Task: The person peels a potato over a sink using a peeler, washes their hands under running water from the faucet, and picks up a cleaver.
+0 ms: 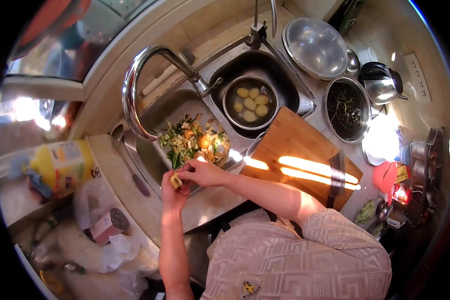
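My left hand (174, 192) is at the front edge of the left sink basin (157, 112), its fingers closed around a small yellowish piece (175, 180). My right hand (202, 172) touches the same piece with its fingers pinched together; whether it also holds a tool is hidden. Just beyond both hands, a heap of peelings and green scraps (190, 139) lies in the left basin. In the right basin stands a metal bowl (227, 102) of water with several peeled, potato-like pieces (250, 104) in it.
A chrome faucet (131, 95) arches over the left basin. Right of the sink lies a wooden cutting board (280, 145) with a dark-bladed knife (336, 177) on it. Behind it stand a bowl of dark greens (346, 111) and a metal lid (317, 47). A yellow bottle (67, 165) is at left.
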Tool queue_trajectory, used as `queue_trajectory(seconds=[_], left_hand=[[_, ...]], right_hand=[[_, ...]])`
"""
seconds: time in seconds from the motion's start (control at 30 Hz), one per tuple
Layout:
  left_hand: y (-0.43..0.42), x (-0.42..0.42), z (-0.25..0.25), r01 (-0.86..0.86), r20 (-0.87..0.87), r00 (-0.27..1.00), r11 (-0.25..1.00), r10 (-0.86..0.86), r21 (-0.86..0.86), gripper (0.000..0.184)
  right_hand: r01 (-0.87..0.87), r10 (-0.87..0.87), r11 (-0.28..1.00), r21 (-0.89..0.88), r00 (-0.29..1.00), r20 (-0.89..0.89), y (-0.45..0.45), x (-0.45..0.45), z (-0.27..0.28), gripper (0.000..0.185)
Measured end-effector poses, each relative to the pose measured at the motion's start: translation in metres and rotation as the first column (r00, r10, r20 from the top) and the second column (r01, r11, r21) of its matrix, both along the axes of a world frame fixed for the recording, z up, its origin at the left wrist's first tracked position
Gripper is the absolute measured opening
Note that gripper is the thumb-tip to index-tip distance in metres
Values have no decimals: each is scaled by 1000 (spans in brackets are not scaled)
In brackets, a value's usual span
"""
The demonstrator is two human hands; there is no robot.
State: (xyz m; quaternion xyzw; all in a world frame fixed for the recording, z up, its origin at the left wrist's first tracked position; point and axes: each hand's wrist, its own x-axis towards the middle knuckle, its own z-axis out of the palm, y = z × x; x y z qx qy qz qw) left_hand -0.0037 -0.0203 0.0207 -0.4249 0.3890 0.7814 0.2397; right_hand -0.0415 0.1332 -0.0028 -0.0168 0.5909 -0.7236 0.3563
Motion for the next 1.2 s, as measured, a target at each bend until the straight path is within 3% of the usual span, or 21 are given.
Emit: queue_trajectory(seconds=[0.07, 0.17, 0.23, 0.27, 0.3, 0.37, 0.5, 0.53, 0.67, 0.7, 0.73, 0.77, 0.8, 0.83, 0.9, 0.97, 1.03, 1.07, 1.13, 1.17, 1.2], left_hand=[[0, -3, 15, -2, -7, 1000, 997, 2, 71, 26], [-6, -4, 17, -50, -18, 998, 990, 52, 132, 34], [-2, -8, 19, -52, 29, 998, 994, 55, -94, 42], [-8, -5, 8, -47, 22, 999, 994, 49, -104, 47], [-7, -4, 2, -51, 19, 998, 993, 53, -104, 47], [2, -4, -5, -44, 0, 999, 962, 45, -270, 44], [18, -6, -10, -74, -79, 996, 900, 44, -431, 44], [22, -8, -10, -79, -79, 996, 882, 47, -464, 45], [23, -8, -11, -17, -99, 994, 865, -38, -501, 46], [23, -9, -5, -15, -98, 994, 864, -40, -503, 46], [20, -10, 3, -3, -88, 996, 946, -27, -325, 44], [17, -10, 8, 5, -75, 997, 991, -16, -133, 42], [8, -10, 11, -23, -110, 993, 991, 38, 135, 36], [9, -9, 11, -24, -112, 993, 991, 40, 134, 36], [11, -10, 12, -183, -104, 980, 978, 172, -102, 34], [8, -8, 12, -178, -89, 982, 975, 167, -136, 31], [6, -6, 3, -98, -163, 986, 898, 29, -429, 28], [7, -5, -4, -97, -162, 986, 897, 29, -431, 28], [15, -6, -13, -60, -172, 979, 658, -107, -750, 29], [13, -5, -14, -58, -171, 979, 658, -108, -750, 29], [13, -4, -11, -122, -236, 971, 811, -21, -572, 29]], right_hand=[[273, -165, 933, -236, 904, 394, -4, -4, -29, 25], [408, -304, 910, -75, 778, 550, 12, -25, -33, 22], [181, -175, 983, 13, 926, 335, 19, -25, -73, 20], [245, -208, 968, -53, 902, 378, 21, -20, -81, 26], [242, -205, 969, -53, 904, 375, 24, -20, -69, 26], [31, -38, 996, 85, 996, 81, 26, -19, -27, 25], [-26, 23, 998, -55, 998, -58, 6, 2, -17, 31], [-1, 23, 996, 86, 965, -260, 6, 4, -15, 31], [71, -2, 988, 138, 896, -444, 2, 3, -17, 30], [-11, 17, 1000, 27, 972, -234, 3, -1, -15, 26], [-64, 63, 993, -100, 998, -15, 4, -4, -14, 23], [-62, 61, 993, -101, 998, -14, 5, -5, -17, 23], [95, -50, 972, -215, 977, 205, 5, -6, -20, 20], [267, -128, 920, -289, 898, 422, 5, -7, -23, 18], [271, -116, 917, -295, 885, 451, 5, -5, -18, 21], [144, -21, 949, -279, 916, 400, 6, -4, -4, 23], [135, 1, 944, -300, 911, 412, 0, -2, -4, 26], [126, -6, 954, -272, 916, 402, -6, -1, -5, 26], [92, -13, 974, -206, 935, 353, -10, 1, -4, 30], [93, -15, 974, -206, 935, 354, -12, 2, -6, 30], [148, -30, 955, -257, 911, 411, -14, 3, -9, 29]])
